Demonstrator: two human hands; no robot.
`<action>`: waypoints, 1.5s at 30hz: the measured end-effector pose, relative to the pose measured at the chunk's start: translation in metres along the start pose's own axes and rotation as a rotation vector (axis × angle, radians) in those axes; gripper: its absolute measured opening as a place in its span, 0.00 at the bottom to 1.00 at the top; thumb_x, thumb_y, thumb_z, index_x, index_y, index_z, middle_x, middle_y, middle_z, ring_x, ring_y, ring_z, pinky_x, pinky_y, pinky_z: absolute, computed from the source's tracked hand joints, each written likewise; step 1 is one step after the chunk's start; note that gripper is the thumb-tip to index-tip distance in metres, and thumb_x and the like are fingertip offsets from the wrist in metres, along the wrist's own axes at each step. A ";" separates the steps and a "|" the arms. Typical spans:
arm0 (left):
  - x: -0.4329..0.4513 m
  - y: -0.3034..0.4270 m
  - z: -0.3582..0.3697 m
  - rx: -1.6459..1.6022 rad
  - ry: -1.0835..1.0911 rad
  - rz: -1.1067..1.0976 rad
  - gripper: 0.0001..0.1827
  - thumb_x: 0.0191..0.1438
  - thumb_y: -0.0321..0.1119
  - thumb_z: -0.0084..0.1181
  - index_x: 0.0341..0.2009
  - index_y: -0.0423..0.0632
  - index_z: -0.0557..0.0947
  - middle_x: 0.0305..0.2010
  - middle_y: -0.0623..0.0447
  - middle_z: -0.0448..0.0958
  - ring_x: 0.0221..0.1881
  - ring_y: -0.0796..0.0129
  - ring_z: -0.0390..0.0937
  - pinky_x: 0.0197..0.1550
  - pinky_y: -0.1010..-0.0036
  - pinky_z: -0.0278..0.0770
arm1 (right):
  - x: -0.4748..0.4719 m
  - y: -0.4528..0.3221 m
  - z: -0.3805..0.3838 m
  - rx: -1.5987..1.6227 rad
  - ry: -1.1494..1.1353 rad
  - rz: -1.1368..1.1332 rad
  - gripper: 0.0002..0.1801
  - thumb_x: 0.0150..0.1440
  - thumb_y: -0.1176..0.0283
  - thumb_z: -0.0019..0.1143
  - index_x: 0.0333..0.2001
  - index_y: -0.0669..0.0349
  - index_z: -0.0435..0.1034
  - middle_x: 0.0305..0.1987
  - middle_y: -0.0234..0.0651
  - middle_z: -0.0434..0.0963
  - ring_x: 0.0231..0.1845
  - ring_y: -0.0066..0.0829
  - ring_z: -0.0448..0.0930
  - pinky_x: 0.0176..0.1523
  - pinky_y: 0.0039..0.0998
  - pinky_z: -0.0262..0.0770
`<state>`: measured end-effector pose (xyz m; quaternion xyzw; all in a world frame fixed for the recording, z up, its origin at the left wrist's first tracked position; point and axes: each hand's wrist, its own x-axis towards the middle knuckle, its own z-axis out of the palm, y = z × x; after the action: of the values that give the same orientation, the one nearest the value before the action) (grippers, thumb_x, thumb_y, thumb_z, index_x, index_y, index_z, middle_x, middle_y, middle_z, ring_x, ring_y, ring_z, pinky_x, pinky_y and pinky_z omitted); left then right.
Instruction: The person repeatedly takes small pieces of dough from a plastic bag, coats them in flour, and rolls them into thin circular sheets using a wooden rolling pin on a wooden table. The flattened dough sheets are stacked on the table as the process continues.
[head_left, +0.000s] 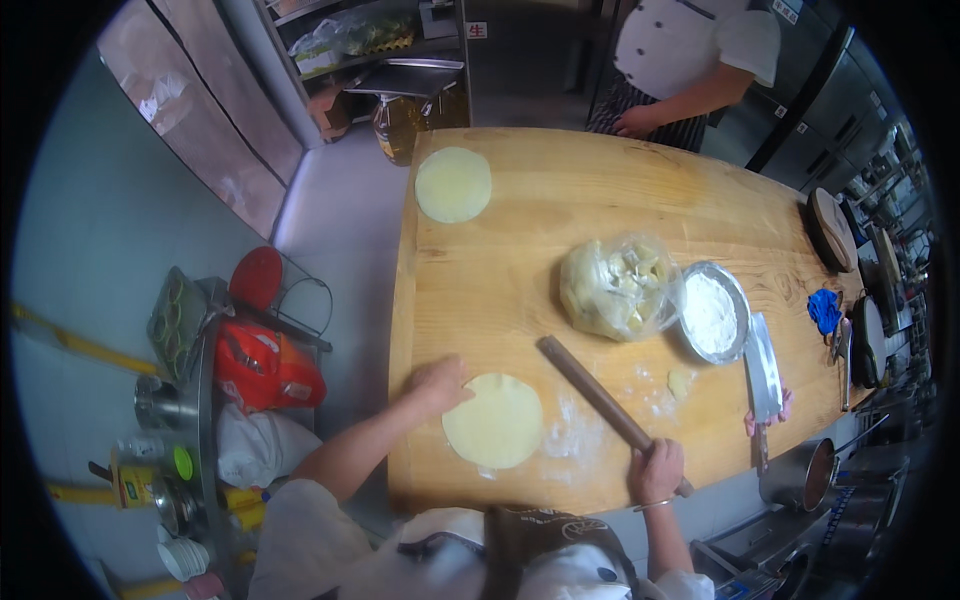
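My left hand (441, 384) is at the upper left edge of a thin round dough sheet (493, 421) lying on the wooden table (517, 277). Its fingertips meet the dough's rim, but whether they pinch it is unclear. My right hand (657, 471) grips the near end of a dark wooden rolling pin (596, 394), which slants away to the upper left, right of the sheet. White flour is scattered on the wood between sheet and pin. A small dough scrap (677, 383) lies right of the pin. Another round dough sheet (453, 185) rests at the far left corner.
Beyond the pin sit a clear plastic bag of dough pieces (619, 289), a metal bowl of flour (712, 313) and a cleaver (764, 367). A blue cloth (824, 311) lies farther right. A person (675, 60) stands at the far side. A loaded metal shelf (206, 420) is left.
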<state>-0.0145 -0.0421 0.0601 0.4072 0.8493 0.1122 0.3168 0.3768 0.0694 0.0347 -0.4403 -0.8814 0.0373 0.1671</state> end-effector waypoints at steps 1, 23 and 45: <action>0.000 0.003 -0.001 0.040 -0.062 0.022 0.14 0.40 0.39 0.68 0.29 0.45 0.79 0.31 0.45 0.79 0.36 0.54 0.77 0.40 0.64 0.74 | 0.000 0.000 0.000 -0.004 -0.004 0.009 0.21 0.43 0.69 0.63 0.39 0.65 0.65 0.35 0.48 0.69 0.37 0.49 0.69 0.41 0.43 0.66; 0.332 -0.041 -0.156 -0.151 0.762 0.192 0.10 0.51 0.36 0.57 0.32 0.42 0.78 0.32 0.41 0.78 0.36 0.50 0.76 0.40 0.65 0.73 | 0.001 -0.008 0.000 -0.083 -0.015 0.058 0.22 0.47 0.64 0.59 0.42 0.67 0.65 0.34 0.49 0.69 0.35 0.50 0.68 0.39 0.46 0.64; 0.093 0.016 0.031 0.279 0.554 0.602 0.26 0.46 0.34 0.59 0.52 0.43 0.73 0.59 0.39 0.64 0.63 0.46 0.58 0.65 0.53 0.53 | 0.243 -0.033 0.012 0.022 0.025 -0.110 0.08 0.49 0.75 0.48 0.33 0.66 0.70 0.36 0.47 0.77 0.40 0.44 0.77 0.43 0.38 0.73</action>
<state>-0.0283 0.0368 0.0016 0.6302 0.7526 0.1888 -0.0283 0.2128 0.2419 0.0943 -0.3895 -0.9017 0.0320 0.1847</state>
